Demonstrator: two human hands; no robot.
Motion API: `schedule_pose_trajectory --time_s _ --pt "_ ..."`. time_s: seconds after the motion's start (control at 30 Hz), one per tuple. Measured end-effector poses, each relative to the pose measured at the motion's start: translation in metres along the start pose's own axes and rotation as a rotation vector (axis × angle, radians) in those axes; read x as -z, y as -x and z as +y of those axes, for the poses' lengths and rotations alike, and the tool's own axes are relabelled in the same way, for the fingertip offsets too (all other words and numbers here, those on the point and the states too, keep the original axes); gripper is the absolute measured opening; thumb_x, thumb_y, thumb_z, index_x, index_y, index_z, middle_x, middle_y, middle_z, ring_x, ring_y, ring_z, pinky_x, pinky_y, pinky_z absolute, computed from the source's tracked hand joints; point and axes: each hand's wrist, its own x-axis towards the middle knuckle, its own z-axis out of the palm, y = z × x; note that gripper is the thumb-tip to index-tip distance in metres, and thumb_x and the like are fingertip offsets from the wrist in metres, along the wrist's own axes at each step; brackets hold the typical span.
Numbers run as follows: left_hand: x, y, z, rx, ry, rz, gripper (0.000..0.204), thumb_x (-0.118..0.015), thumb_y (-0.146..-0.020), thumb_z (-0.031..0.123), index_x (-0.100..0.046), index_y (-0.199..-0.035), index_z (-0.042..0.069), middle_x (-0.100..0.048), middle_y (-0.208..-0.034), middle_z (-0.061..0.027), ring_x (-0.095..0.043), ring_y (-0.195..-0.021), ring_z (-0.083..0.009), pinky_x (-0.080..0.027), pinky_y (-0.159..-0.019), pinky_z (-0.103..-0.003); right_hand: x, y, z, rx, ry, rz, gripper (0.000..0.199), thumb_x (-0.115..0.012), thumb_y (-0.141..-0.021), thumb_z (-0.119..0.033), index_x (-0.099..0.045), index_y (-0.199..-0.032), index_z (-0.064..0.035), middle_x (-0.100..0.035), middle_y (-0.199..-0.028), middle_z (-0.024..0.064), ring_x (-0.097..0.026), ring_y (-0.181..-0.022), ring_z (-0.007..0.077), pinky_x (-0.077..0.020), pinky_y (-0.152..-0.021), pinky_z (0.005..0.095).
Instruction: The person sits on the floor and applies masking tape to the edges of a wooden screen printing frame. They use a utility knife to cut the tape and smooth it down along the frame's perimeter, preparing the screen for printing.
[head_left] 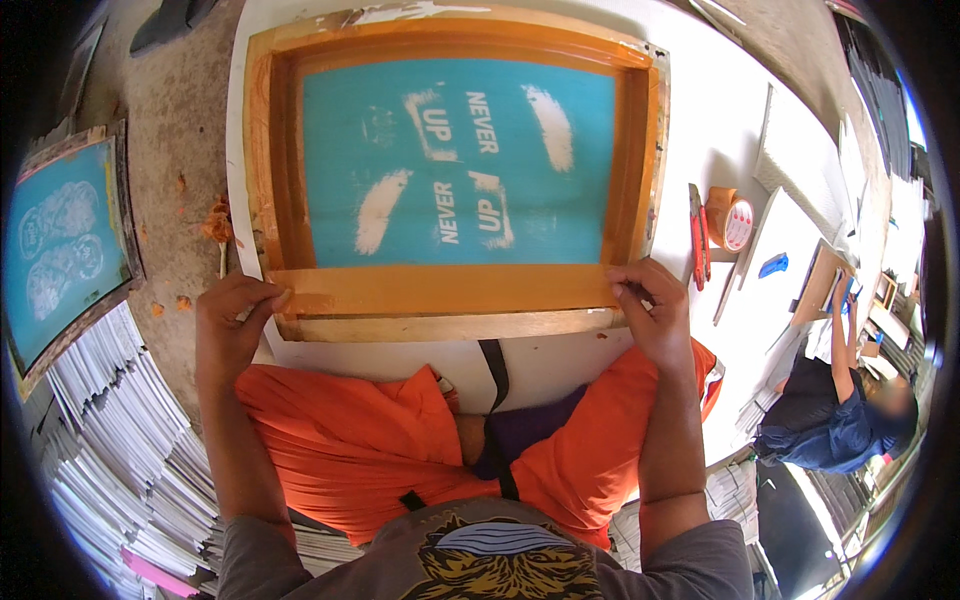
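Both hands are pinching brown tape along the near rail of a wooden screen frame [455, 170]: left hand [232, 325] and right hand [650, 310] closed on its ends. The frame is lying on a white table [700, 120] above a concrete floor [170, 110]; paper stacks [110, 440], probably, are sitting left.

The near corners of the wooden screen frame [450, 305] are covered by the fingers [262, 297]; a second screen [62, 245] is cut off at the left edge

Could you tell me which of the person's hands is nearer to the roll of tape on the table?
Right. The right hand pinches the frame's near right corner, just below-left of the roll of tape; the left hand is at the far left corner.
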Motion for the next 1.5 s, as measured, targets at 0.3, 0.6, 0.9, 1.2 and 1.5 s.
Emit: schedule_pose_trajectory --time_s 0.3,0.6,0.9,1.2,1.5 --pt "0.000 0.007 -0.003 -0.060 -0.038 -0.018 0.016 -0.080 -0.081 -0.004 -0.079 -0.096 0.003 -0.073 -0.086 -0.0103 -0.069 -0.079 -0.0239 -0.054 -0.070 -0.034 0.005 0.007 -0.001 -0.113 -0.101 0.011 0.018 -0.068 -0.089 0.010 -0.074 -0.104 0.0026 -0.069 -0.093 0.0101 -0.067 -0.082 0.0168 -0.0532 -0.072 0.0295" --pt "-0.003 0.014 0.002 -0.091 -0.096 -0.097 0.018 -0.080 -0.081 -0.002 -0.079 -0.097 0.005 -0.072 -0.086 -0.0104 -0.068 -0.080 -0.0280 -0.053 -0.072 -0.038 0.000 0.008 -0.005 -0.057 0.073 -0.020 0.015 -0.069 -0.089 0.008 -0.076 -0.101 0.0023 -0.068 -0.090 0.0103 -0.066 -0.079 0.0169 -0.0518 -0.070 0.0300" --pt "-0.009 0.010 0.007 -0.106 -0.193 -0.115 0.015 -0.078 -0.082 0.001 -0.078 -0.096 0.005 -0.070 -0.086 -0.0114 -0.068 -0.081 -0.0308 -0.054 -0.071 -0.040 0.013 0.007 0.003 -0.006 0.181 -0.037 0.018 -0.070 -0.088 0.007 -0.076 -0.105 0.0014 -0.065 -0.085 0.0092 -0.065 -0.075 0.0186 -0.0505 -0.066 0.0314" --pt "-0.011 0.007 0.011 -0.044 -0.122 -0.086 0.015 -0.078 -0.083 -0.001 -0.078 -0.097 0.003 -0.070 -0.086 -0.0111 -0.069 -0.080 -0.0291 -0.053 -0.070 -0.039 0.001 -0.001 -0.006 0.107 0.306 0.051 0.014 -0.076 -0.086 -0.003 -0.074 -0.100 -0.0038 -0.069 -0.088 0.0092 -0.069 -0.077 0.0242 -0.0560 -0.069 0.0347" --pt "-0.006 0.009 0.009 -0.092 -0.078 -0.029 0.017 -0.079 -0.081 -0.003 -0.078 -0.097 0.002 -0.070 -0.086 -0.0116 -0.068 -0.077 -0.0270 -0.053 -0.067 -0.037 -0.023 -0.040 -0.034 0.324 0.597 -0.004 0.030 -0.086 -0.078 -0.018 -0.075 -0.103 -0.0077 -0.071 -0.103 0.0052 -0.060 -0.100 0.0290 -0.0494 -0.095 0.0441"
